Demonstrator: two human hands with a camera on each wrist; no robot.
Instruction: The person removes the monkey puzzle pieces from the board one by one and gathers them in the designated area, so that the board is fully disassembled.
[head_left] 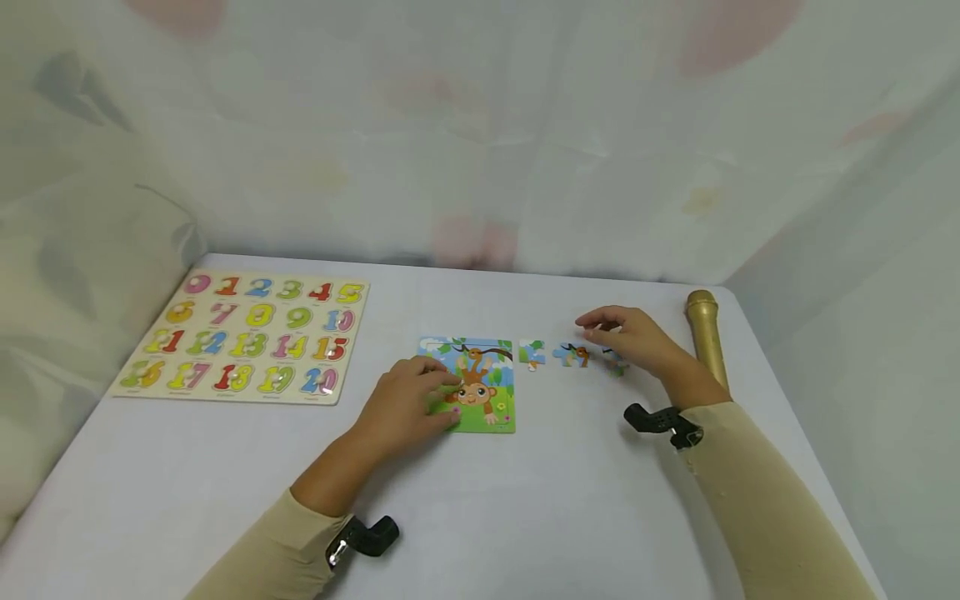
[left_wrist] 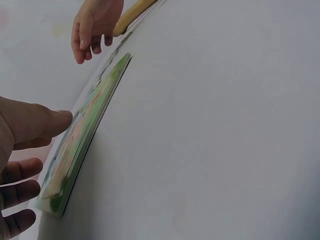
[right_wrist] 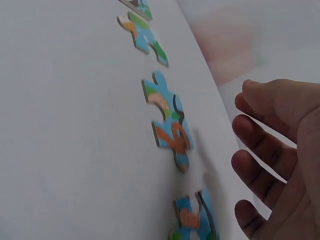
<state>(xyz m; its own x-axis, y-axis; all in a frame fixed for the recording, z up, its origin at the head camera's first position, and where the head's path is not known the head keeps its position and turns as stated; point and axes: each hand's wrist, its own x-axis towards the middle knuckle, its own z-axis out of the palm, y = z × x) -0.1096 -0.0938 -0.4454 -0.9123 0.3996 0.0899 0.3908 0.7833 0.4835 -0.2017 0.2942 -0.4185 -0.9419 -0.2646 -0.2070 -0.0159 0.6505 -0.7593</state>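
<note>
A small monkey jigsaw puzzle [head_left: 483, 393] lies flat on the table, its green lower edge toward me. My left hand [head_left: 408, 404] is over its left side with fingers loosely bent; whether it touches the puzzle I cannot tell. In the left wrist view, that thumb [left_wrist: 55, 122] is beside the puzzle's edge. My right hand [head_left: 633, 337] hovers above the loose pieces, fingers relaxed and holding nothing. Below it lie a middle jigsaw piece [right_wrist: 170, 115] and a right-hand jigsaw piece [right_wrist: 192, 217], partly cut off by the frame. Another jigsaw piece [head_left: 532, 352] lies just right of the puzzle.
A number board [head_left: 247, 333] with colourful numerals lies at the table's left. A gold-coloured cylindrical object [head_left: 707, 337] stands or lies beyond my right wrist, partly hidden by it. White patterned curtains [head_left: 480, 142] hang behind the white table [head_left: 562, 517].
</note>
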